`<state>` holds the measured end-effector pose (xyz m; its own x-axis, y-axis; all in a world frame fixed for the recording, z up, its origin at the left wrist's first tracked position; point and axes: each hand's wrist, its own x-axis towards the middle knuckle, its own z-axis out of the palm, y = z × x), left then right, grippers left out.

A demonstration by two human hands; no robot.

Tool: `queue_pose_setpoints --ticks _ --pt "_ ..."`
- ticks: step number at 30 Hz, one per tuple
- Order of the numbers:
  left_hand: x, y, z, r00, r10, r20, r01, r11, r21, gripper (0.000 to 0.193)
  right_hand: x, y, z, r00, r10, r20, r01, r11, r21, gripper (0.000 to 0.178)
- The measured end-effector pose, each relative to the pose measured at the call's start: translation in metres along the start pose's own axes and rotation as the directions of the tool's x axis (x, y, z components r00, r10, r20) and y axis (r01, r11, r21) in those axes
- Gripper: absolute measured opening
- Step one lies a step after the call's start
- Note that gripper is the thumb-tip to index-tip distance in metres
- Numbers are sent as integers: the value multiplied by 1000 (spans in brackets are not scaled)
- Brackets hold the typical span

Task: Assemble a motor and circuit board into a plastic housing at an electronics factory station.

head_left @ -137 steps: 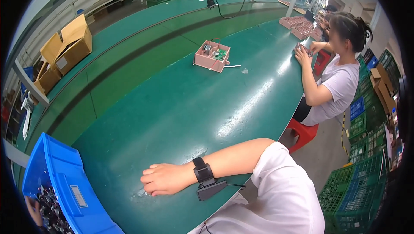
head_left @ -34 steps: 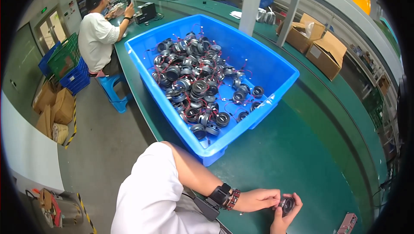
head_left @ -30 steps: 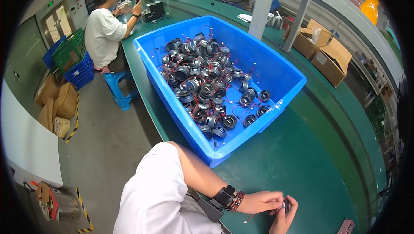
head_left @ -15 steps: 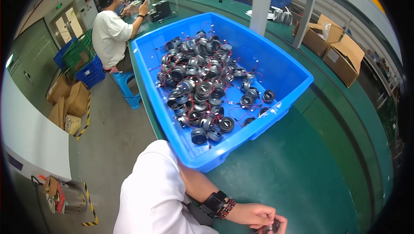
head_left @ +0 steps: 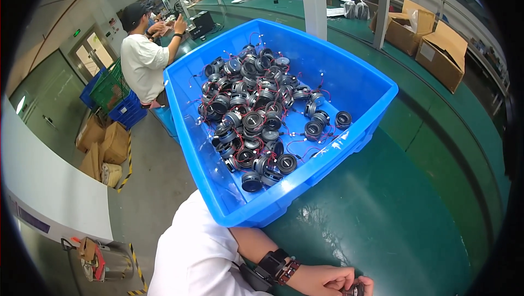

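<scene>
My left hand point(head_left: 322, 279) comes in from the lower edge, under a white sleeve and a black wrist device with a dark red beaded bracelet. Its fingers are closed on a small dark round speaker point(head_left: 356, 290), partly cut off by the picture's lower edge. On the speaker's far right side press a few fingertips that look like my right hand point(head_left: 368, 284); the rest of that hand is out of sight. Beyond my arm stands a big blue bin point(head_left: 262, 211), holding a heap of similar round speakers point(head_left: 252, 121) with thin red and black wires and white plugs.
The bin rests on a green worktable point(head_left: 382, 203). Open cardboard boxes point(head_left: 441, 58) stand at the far right beyond a grey post point(head_left: 314, 4). At far left a co-worker point(head_left: 143, 58) sits at the bench, near stacked crates point(head_left: 126, 109) and cartons point(head_left: 114, 142).
The view has shifted slightly, so the bin and room sit differently in the picture. Both hands stay together at the lower edge, and the speaker between them shows its rounded side more.
</scene>
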<state>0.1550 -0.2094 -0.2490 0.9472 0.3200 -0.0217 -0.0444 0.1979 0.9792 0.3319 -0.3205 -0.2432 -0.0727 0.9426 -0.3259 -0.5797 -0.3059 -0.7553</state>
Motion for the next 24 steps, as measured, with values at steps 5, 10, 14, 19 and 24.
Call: queue_pose_setpoints --ticks 5,10,14,19,24 --pt "-1 1 1 991 122 -62 -121 992 20 22 0 -3 4 997 80 -23 -77 991 111 53" --pt "-1 1 2 997 71 -22 -73 994 -84 26 2 -4 -1 996 85 14 -86 987 136 51" --pt "-1 -1 3 999 52 0 -51 984 -170 29 3 -3 -1 998 66 -10 -64 990 123 50" --pt "-1 0 6 999 45 6 -42 965 -259 33 2 -3 -4 995 97 16 -98 989 110 49" --pt "-2 4 5 999 38 -4 -37 959 -280 36 4 -4 -5 993 113 33 -115 988 103 50"
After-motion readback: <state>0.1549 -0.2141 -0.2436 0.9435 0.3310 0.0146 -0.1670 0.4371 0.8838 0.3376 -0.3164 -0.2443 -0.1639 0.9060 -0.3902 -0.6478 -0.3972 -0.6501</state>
